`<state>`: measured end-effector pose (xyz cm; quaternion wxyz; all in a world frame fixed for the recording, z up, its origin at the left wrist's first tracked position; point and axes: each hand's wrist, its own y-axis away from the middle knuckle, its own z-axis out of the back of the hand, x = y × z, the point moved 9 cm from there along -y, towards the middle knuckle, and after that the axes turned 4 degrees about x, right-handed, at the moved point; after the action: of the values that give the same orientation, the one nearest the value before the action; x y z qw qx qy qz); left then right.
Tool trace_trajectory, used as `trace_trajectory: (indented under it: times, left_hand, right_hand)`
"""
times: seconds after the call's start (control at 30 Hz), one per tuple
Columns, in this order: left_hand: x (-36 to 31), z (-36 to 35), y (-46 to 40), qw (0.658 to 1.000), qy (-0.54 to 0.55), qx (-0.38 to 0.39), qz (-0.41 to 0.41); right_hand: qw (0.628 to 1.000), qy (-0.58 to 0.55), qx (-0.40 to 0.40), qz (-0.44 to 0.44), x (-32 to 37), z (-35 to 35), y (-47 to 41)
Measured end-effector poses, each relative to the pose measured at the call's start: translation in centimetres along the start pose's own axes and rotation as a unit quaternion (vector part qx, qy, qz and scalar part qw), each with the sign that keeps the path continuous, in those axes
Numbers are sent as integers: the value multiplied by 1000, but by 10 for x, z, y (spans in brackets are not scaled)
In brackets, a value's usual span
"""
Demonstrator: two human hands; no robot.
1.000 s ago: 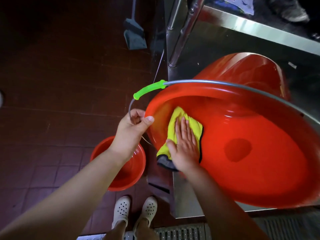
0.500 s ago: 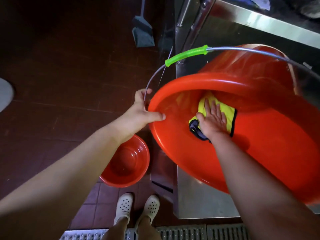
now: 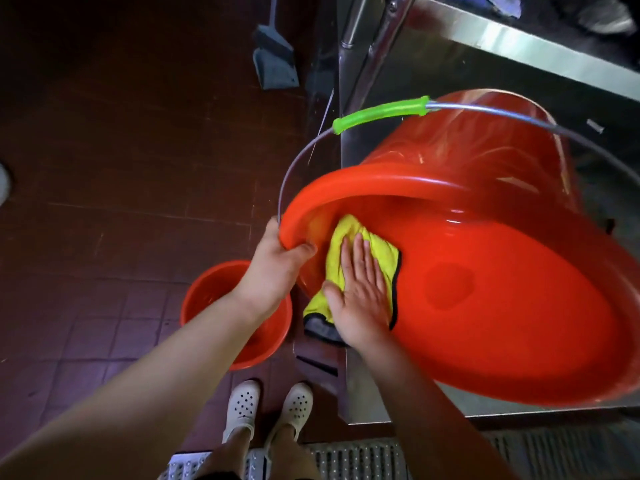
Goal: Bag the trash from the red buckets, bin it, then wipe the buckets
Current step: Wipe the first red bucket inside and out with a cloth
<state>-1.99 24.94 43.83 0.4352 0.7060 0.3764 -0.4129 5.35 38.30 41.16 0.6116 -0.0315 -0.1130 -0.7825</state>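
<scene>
A large red bucket (image 3: 502,306) lies tilted on its side on a steel counter (image 3: 519,39), its mouth turned toward me. Its wire handle with a green grip (image 3: 381,114) arcs above the rim. My left hand (image 3: 277,268) clamps the rim at the left edge, thumb inside. My right hand (image 3: 360,292) lies flat, fingers together, pressing a yellow cloth (image 3: 349,237) with dark edging against the inner wall near the rim. A smaller red bucket (image 3: 207,299) stands on the floor below my left forearm.
A dark red tiled floor (image 3: 121,168) spreads to the left. A grey dustpan (image 3: 275,60) leans near the counter's steel legs (image 3: 374,32). My white clogs (image 3: 270,407) stand beside a metal floor grate (image 3: 349,459).
My right hand slid the cloth from deeper inside the bucket back toward the rim on the left. My left hand stayed on the rim, and the bucket tilted slightly.
</scene>
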Motion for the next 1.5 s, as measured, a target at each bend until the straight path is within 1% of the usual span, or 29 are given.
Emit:
trace_trajectory:
  times: [0.1, 0.17, 0.23, 0.3, 0.33, 0.37, 0.43, 0.5, 0.57, 0.63, 0.7, 0.8, 0.87, 0.93, 1.0, 1.1, 1.23, 1.3, 1.4, 1.47, 1.5]
  left_hand:
    - [-23, 4, -10, 999, -25, 11, -30]
    - [-39, 2, -18, 998, -29, 45, -36]
    - [-53, 2, -28, 993, -91, 72, -37]
    - [-62, 1, -36, 979, -179, 92, -33]
    - [-62, 0, -39, 975, -196, 96, -31]
    - [-60, 1, -40, 976, -193, 92, -32]
    - [-47, 7, -37, 987, -144, 69, -24]
    - [-14, 9, -26, 994, -88, 58, 26]
    - [20, -1, -7, 991, -49, 84, 94]
    - [40, -11, 6, 988, -21, 97, 119]
    - [41, -13, 5, 992, -28, 74, 97]
    - [35, -5, 2, 995, -85, 23, 51]
    - [32, -1, 4, 994, -101, 2, 35]
    - [28, 3, 7, 993, -117, -8, 23]
    - [21, 6, 8, 990, -138, -11, 7]
    - [2, 13, 7, 985, -169, -18, -32]
    - [-27, 25, 2, 976, -204, -34, -73]
    - [-40, 28, -2, 973, -209, -30, -91]
    - [-50, 24, -3, 971, -208, -1, -117]
    - [-40, 25, -4, 975, -193, 5, -107]
    - [-29, 24, -4, 980, -182, 9, -84]
  right_hand:
    - [1000, 18, 8, -1, -13, 4, -30]
    - [999, 25, 18, -19, -31, 6, -56]
    - [998, 38, 28, -49, -58, 11, -79]
    - [993, 42, 43, -99, -89, 17, -97]
    - [990, 36, 49, -129, -102, 20, -103]
    - [986, 32, 52, -153, -111, 21, -107]
    - [982, 38, 54, -175, -116, 19, -112]
    - [981, 25, 58, -181, -115, 17, -113]
    - [981, -3, 57, -187, -114, 17, -112]
    - [978, -37, 55, -197, -108, 16, -106]
    - [981, -49, 35, -185, -86, 13, -89]
    - [995, -18, 6, -101, -29, 3, -42]
    - [998, 4, 10, -54, 0, -3, -10]
    - [999, 8, 17, -31, 11, -7, 5]
    - [1000, 6, 12, -24, 10, -4, 2]
    - [999, 22, 5, -36, -8, 1, -23]
    - [996, 30, 28, -74, -44, 6, -74]
    - [993, 35, 32, -113, -68, 13, -97]
    - [983, 41, 46, -175, -101, 20, -117]
    - [981, 50, 52, -181, -107, 20, -122]
    - [981, 49, 57, -180, -107, 19, -123]
